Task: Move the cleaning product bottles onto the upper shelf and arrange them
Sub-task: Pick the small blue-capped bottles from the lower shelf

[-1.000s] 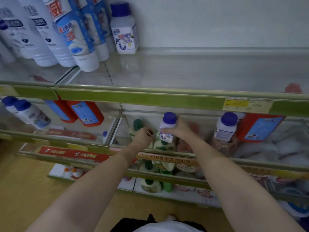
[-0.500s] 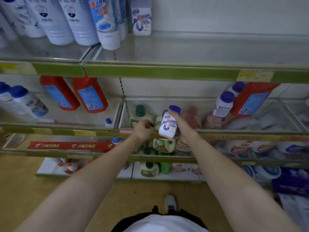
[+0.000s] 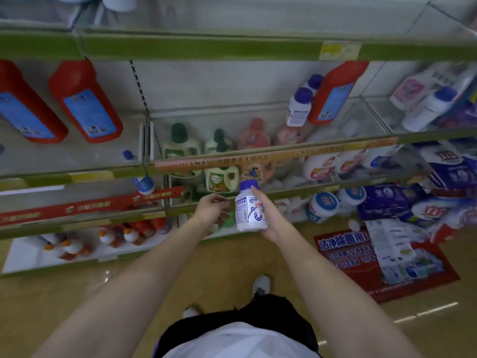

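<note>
My right hand (image 3: 271,215) grips a small white bottle (image 3: 249,211) with a blue cap, held upright in front of the lower shelves. Just left of the bottle, my left hand (image 3: 213,206) hovers with loosely curled fingers and holds nothing. Two more white bottles with blue caps (image 3: 299,107) stand on the middle shelf next to a red bottle (image 3: 334,93). The upper shelf (image 3: 206,47) shows only its green front edge at the top of the view.
Two large red bottles (image 3: 85,102) stand on the middle shelf at left. Green and pink bottles (image 3: 180,146) fill the shelf below. White tubs and blue packs (image 3: 438,171) crowd the right. A red poster (image 3: 382,262) lies on the floor.
My right hand has lifted the white bottle off the middle shelf and drawn it down and toward me. The view has tilted down, so the upper shelf's bottles have left the frame.
</note>
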The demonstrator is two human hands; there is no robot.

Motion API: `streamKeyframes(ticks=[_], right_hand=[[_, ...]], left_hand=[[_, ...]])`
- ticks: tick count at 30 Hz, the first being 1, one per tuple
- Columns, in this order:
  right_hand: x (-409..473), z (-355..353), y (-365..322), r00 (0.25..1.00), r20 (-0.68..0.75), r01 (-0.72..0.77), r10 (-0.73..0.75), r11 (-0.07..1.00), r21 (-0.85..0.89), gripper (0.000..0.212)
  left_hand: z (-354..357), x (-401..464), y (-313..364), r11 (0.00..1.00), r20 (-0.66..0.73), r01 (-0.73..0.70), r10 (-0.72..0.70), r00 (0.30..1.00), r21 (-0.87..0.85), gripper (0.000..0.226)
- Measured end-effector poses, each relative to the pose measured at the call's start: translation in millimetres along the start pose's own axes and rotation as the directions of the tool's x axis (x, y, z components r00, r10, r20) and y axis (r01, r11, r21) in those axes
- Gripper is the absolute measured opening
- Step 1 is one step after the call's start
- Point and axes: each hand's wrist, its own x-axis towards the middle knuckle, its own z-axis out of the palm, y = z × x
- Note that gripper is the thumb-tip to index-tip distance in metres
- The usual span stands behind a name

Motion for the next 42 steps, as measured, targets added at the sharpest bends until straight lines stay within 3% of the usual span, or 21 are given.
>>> streamKeyframes(ticks=[3,6,12,15,19,22,23,26,30,35,38,42], right_hand=[[-9.3,-13.6,16.7,0.999,0.032,-0.024,0.022,0.997,0.072,0.047],[-14.0,-25.5,25.0,0.997,0.058,-0.066,0.060,0.991,0.119,0.046],[-17.9,-55.4,26.7,0.984,0.154,-0.148,0.095,0.910,0.388,0.049],[-16.0,-76.7,25.1,0.976,0.195,-0.171,0.097,0.894,0.413,0.050],[-18.0,-95.7,11.5,0.977,0.190,-0.154,0.097,0.937,0.314,0.051],[-15.7,-106.1,-3.8,0.990,0.117,-0.089,0.074,0.988,0.123,0.041],[-15.2,-107.6,-9.8,0.994,0.093,-0.065,0.060,0.996,0.054,0.045],[-12.2,-110.6,-24.9,1.000,0.024,-0.012,0.015,0.993,-0.118,0.087],[-8.6,-114.5,-45.9,0.998,-0.019,0.057,-0.063,0.975,-0.216,0.070],[-12.5,-107.8,-73.3,0.995,0.070,0.088,-0.073,0.967,-0.237,0.055],[-15.2,-93.8,-93.6,0.984,0.115,0.160,-0.134,0.951,-0.265,0.054],[-29.6,-61.5,-135.7,0.958,0.208,0.245,-0.197,0.940,-0.239,0.037]], left_hand=[[12.7,-7.1,-9.5,0.997,-0.020,0.041,-0.043,0.999,-0.058,0.013],[25.7,-12.8,-10.6,0.999,-0.038,0.034,-0.036,0.999,-0.028,0.012],[47.2,-13.9,-14.0,0.998,-0.089,0.055,-0.054,0.995,0.014,0.016],[61.4,-13.7,-18.2,0.997,-0.103,0.070,-0.068,0.992,0.024,0.017],[82.6,-15.9,-15.9,0.994,-0.105,0.084,-0.077,0.992,0.068,0.016],[97.5,-14.7,-8.0,0.995,-0.131,0.088,-0.082,0.988,0.045,0.013],[101.7,-14.0,-5.0,0.995,-0.139,0.086,-0.079,0.987,0.044,0.013],[112.8,-12.5,3.1,0.996,-0.160,0.074,-0.064,0.985,0.058,0.013],[121.8,-11.3,11.3,0.997,-0.197,0.058,-0.047,0.979,0.049,0.014],[121.5,-14.1,25.7,0.999,-0.213,0.006,0.001,0.977,0.034,0.021],[116.1,-19.0,47.0,0.997,-0.260,-0.036,0.051,0.964,0.066,0.015],[100.2,-27.2,94.1,0.983,-0.301,-0.139,0.169,0.938,0.119,0.005]])
